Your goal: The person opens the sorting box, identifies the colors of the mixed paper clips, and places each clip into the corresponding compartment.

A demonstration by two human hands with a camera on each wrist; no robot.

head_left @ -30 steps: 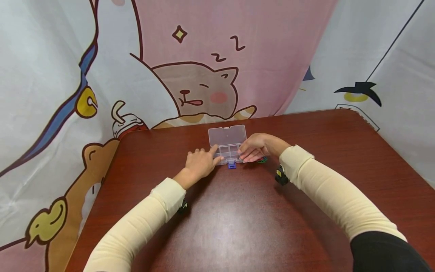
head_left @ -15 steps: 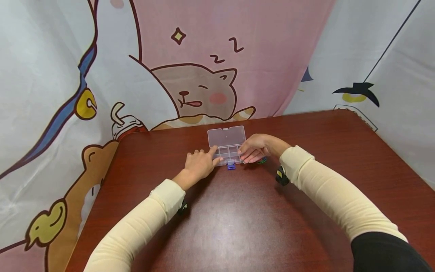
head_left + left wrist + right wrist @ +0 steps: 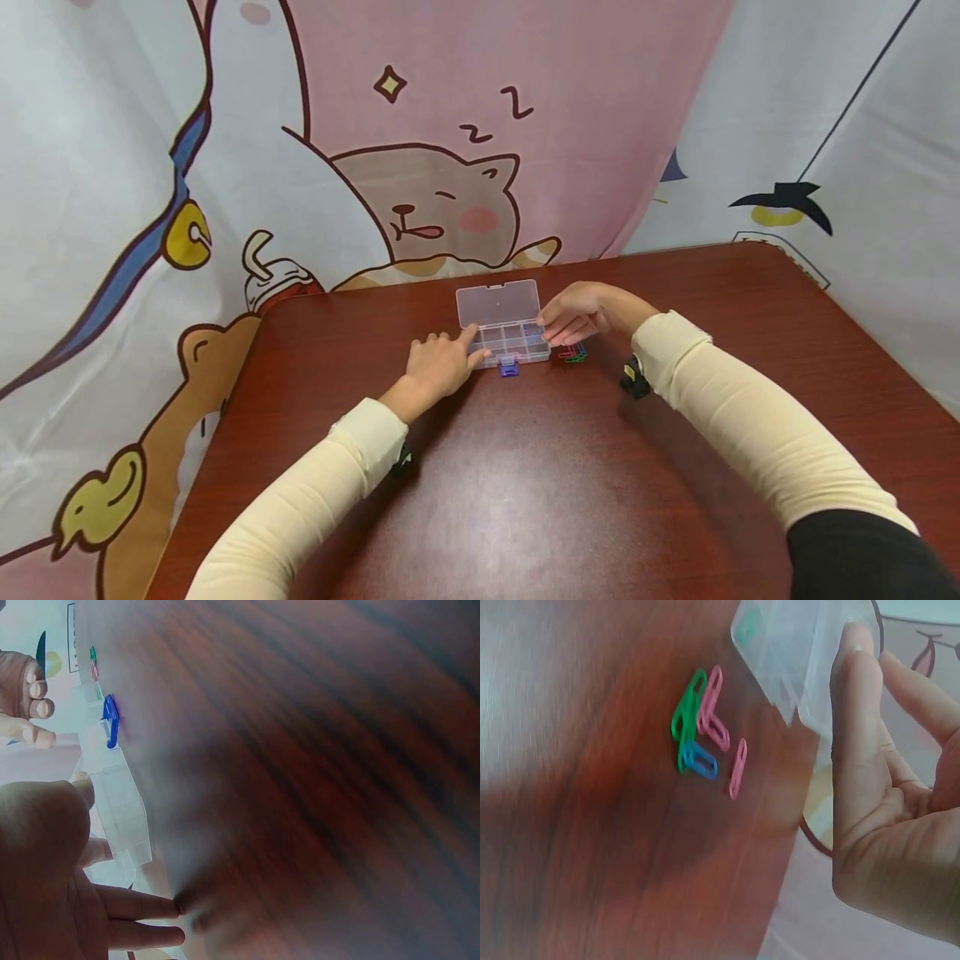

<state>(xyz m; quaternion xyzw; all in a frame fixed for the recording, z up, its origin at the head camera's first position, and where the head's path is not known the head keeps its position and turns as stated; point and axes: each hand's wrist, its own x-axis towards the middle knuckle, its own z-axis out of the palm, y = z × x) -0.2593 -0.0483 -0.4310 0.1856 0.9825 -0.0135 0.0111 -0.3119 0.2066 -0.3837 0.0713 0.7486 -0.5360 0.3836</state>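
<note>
A clear plastic compartment box [image 3: 516, 342] stands with its lid [image 3: 498, 304] raised and its blue latch [image 3: 508, 367] facing me. My left hand [image 3: 437, 367] touches its left end, thumb at the near rim and index finger at the back corner, the other fingers spread towards the table. Over the box's right end hovers my right hand [image 3: 576, 315], fingers extended, nothing visible between them. Something blue shows in the back right compartment. Green, pink and blue paper clips [image 3: 692, 724] lie on the table beside the box, below my right hand, with a pink paper clip [image 3: 738, 769] apart.
The reddish-brown table [image 3: 510, 483] reaches back to a cloth backdrop [image 3: 600, 125] printed with cartoon animals. The raised lid stands near the table's far edge. A dark wrist camera [image 3: 634, 379] hangs below my right cuff.
My right hand has moved up and right from the box, uncovering its right end and more of the paper clips. My left hand has stayed on the box.
</note>
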